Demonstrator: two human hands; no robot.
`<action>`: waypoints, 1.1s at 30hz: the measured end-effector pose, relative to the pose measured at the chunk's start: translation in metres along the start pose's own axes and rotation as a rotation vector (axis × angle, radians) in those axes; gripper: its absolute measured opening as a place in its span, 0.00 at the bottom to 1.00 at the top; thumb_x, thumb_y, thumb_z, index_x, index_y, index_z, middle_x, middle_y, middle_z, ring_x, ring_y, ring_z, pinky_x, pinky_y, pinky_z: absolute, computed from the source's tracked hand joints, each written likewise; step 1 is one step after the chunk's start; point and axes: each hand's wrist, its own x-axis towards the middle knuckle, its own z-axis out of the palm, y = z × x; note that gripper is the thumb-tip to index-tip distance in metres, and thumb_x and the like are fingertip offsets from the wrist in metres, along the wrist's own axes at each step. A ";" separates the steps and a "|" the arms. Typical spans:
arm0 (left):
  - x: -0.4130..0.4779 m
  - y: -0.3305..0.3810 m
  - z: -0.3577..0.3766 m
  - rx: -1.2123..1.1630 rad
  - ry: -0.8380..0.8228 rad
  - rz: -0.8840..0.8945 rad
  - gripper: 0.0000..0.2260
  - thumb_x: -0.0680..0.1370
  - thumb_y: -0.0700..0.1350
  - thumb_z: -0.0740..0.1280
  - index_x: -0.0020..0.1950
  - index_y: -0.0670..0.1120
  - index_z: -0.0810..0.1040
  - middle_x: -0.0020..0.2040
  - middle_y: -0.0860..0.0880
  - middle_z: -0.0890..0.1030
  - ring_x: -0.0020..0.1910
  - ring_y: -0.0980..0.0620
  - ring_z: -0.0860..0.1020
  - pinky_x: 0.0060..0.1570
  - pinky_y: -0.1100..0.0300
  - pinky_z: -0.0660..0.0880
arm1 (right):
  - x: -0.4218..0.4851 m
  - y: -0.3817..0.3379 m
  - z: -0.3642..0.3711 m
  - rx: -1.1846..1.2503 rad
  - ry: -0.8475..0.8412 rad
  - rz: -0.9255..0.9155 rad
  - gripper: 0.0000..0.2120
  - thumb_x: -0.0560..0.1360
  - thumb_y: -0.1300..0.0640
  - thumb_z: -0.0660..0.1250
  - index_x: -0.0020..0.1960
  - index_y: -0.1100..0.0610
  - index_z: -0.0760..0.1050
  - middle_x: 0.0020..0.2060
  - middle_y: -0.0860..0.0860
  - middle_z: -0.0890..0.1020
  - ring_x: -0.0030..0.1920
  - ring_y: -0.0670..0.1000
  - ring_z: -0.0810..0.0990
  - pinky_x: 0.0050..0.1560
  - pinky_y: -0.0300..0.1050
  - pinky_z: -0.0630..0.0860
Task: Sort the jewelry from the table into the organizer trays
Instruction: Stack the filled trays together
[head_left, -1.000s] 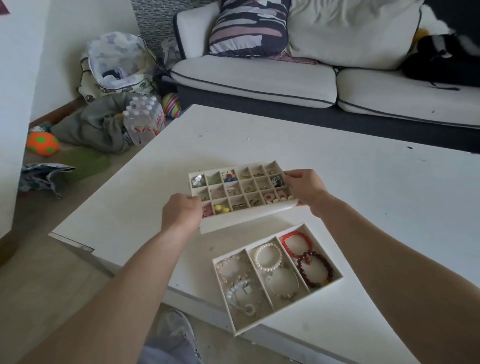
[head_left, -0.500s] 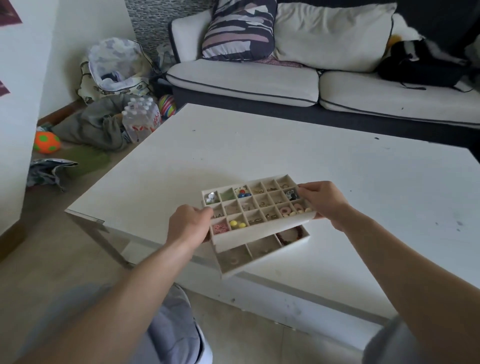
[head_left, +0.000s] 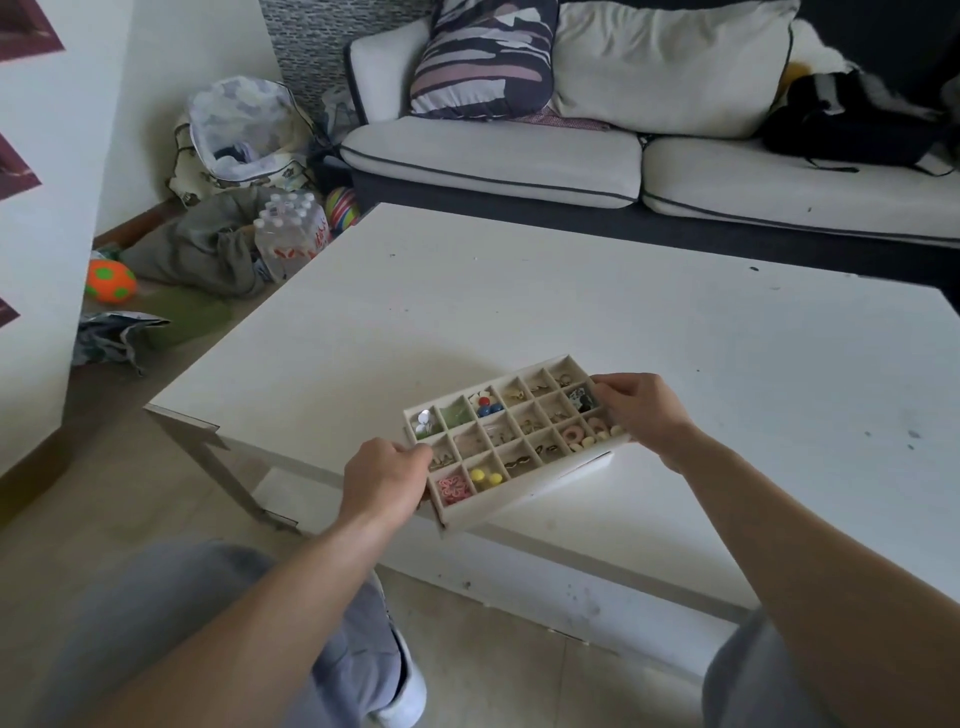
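Now both grips are closed on the compartment tray (head_left: 519, 500): its near-left end is held by the left hand (head_left: 384, 483), its far-right end by the right hand (head_left: 641, 415). A second ago the bracelet tray (head_left: 589, 469) lay uncovered; it is now capped by the compartment tray, only a sliver showing, near the front edge of the surface (head_left: 571, 301). Sorting is judged finished, stacking nearly so.

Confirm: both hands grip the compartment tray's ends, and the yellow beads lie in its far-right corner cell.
Wrong cell. The head view shows the left hand and right hand gripping the ends of the compartment tray, but the yellow beads lie in its near row, second from the left.
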 end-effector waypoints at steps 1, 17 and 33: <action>0.003 0.000 -0.001 -0.029 -0.009 -0.034 0.18 0.73 0.50 0.65 0.40 0.35 0.83 0.35 0.41 0.85 0.38 0.39 0.85 0.43 0.43 0.84 | 0.001 0.002 0.000 0.001 0.003 -0.005 0.11 0.79 0.52 0.64 0.48 0.44 0.86 0.41 0.44 0.87 0.46 0.50 0.86 0.50 0.51 0.81; 0.037 0.017 0.022 -0.091 -0.100 -0.050 0.34 0.73 0.71 0.49 0.62 0.47 0.76 0.60 0.43 0.80 0.56 0.43 0.78 0.54 0.49 0.69 | -0.038 0.009 -0.012 0.385 -0.202 0.710 0.42 0.81 0.31 0.41 0.59 0.67 0.74 0.46 0.65 0.86 0.46 0.63 0.87 0.36 0.46 0.79; -0.064 0.069 0.102 -0.165 -0.610 -0.068 0.17 0.81 0.61 0.59 0.49 0.51 0.79 0.49 0.50 0.83 0.53 0.48 0.82 0.63 0.50 0.76 | -0.044 0.044 -0.057 0.520 0.156 0.475 0.22 0.82 0.43 0.54 0.48 0.56 0.80 0.41 0.53 0.83 0.45 0.55 0.80 0.54 0.53 0.72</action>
